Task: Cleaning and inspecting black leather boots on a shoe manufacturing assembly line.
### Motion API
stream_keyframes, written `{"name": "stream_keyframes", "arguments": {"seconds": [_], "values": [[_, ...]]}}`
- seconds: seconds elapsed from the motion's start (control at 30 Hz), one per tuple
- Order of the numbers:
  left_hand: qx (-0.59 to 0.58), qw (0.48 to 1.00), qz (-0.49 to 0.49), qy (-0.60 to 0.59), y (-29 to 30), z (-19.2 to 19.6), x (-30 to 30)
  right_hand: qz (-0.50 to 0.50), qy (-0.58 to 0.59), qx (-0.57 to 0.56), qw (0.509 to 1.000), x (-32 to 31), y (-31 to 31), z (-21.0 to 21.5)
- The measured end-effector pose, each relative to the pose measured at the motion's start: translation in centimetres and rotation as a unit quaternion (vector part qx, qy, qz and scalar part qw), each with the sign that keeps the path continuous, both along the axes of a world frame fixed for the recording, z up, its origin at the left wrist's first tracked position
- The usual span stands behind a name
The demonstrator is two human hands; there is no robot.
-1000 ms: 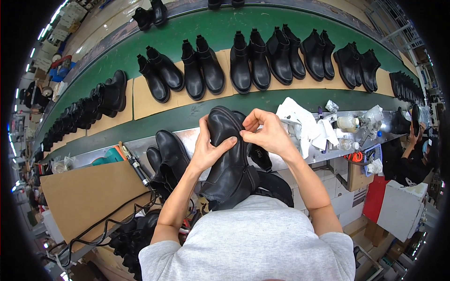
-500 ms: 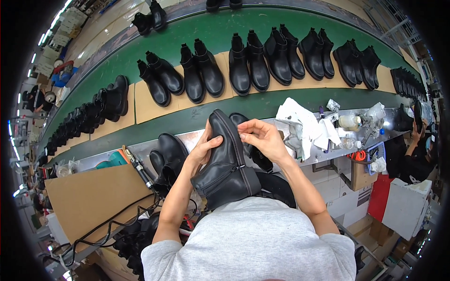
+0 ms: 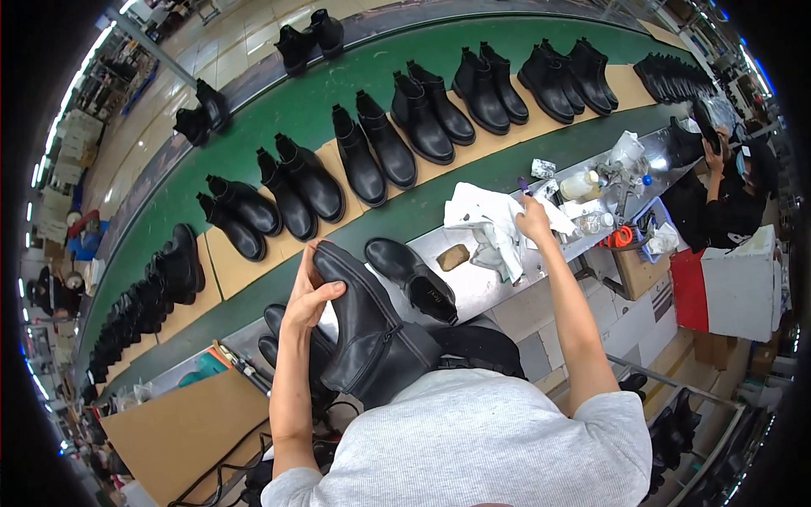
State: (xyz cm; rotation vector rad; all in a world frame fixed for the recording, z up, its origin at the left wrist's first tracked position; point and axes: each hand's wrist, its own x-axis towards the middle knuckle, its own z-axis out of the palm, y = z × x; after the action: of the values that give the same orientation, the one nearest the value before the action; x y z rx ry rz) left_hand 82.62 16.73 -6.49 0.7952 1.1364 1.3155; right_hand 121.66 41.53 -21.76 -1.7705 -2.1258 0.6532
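My left hand (image 3: 306, 296) grips a black ankle boot (image 3: 359, 317) by its toe end. The boot is tilted in front of my chest, sole edge to the right and side zip showing. My right hand (image 3: 534, 220) is stretched out to the white cloth (image 3: 486, 211) on the metal bench, fingers drawn together beside a small purple piece (image 3: 523, 183); whether it is gripped is unclear. Between my hands, another black boot (image 3: 410, 275) lies on the bench near a brown block (image 3: 454, 257).
Pairs of black boots (image 3: 363, 160) stand on cardboard along the green table (image 3: 253, 156). Clear bottles (image 3: 594, 223) and orange-handled scissors (image 3: 619, 237) lie to the right. A cardboard sheet (image 3: 186, 431) is at lower left. Far right, a co-worker (image 3: 739, 194) handles a boot.
My right hand has left the boot and reached out right to the white cloth. My left hand still holds the boot. The view has turned, uncovering the second boot and the brown block.
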Motion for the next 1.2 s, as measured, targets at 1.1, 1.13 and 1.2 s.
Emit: {"name": "stream_keyframes", "arguments": {"seconds": [1.1, 1.13, 1.2], "values": [[0.037, 0.998, -0.036, 0.021, 7.5, 4.4, 6.3, -0.280, 0.805, -0.093, 0.515, 12.1, -10.9, 12.2], [0.052, 0.997, -0.052, 0.021, 7.9, 4.4, 6.2, -0.249, 0.795, -0.110, 0.543, 14.0, -10.3, 10.5], [0.061, 0.996, -0.067, 0.025, 8.2, 4.2, 6.5, -0.306, 0.735, -0.104, 0.596, 14.4, -8.9, 10.0]]}}
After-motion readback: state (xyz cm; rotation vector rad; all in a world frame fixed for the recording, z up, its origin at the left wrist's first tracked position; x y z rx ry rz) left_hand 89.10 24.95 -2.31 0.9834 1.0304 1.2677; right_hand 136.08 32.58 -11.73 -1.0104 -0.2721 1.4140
